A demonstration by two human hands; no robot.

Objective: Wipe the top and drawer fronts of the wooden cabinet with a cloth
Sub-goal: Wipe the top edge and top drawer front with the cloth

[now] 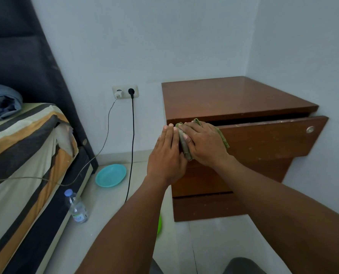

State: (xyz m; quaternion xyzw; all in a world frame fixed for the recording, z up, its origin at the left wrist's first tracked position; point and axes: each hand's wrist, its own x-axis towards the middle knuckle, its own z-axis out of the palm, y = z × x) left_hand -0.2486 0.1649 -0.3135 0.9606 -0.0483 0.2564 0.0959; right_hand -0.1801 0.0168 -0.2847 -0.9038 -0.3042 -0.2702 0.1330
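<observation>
A brown wooden cabinet stands in the corner against the pale walls. Its top drawer is pulled partly out, with a round metal knob near its right end. A folded green cloth lies against the left end of that drawer front, pressed there by my right hand. My left hand lies flat at the cabinet's front left corner, fingers straight, touching the cloth's left edge. Two lower drawer fronts show beneath my arms.
A bed with a striped sheet fills the left side. A wall socket holds two plugs; cables hang down to the floor. On the floor are a teal plate, a plastic water bottle and a green object behind my left arm.
</observation>
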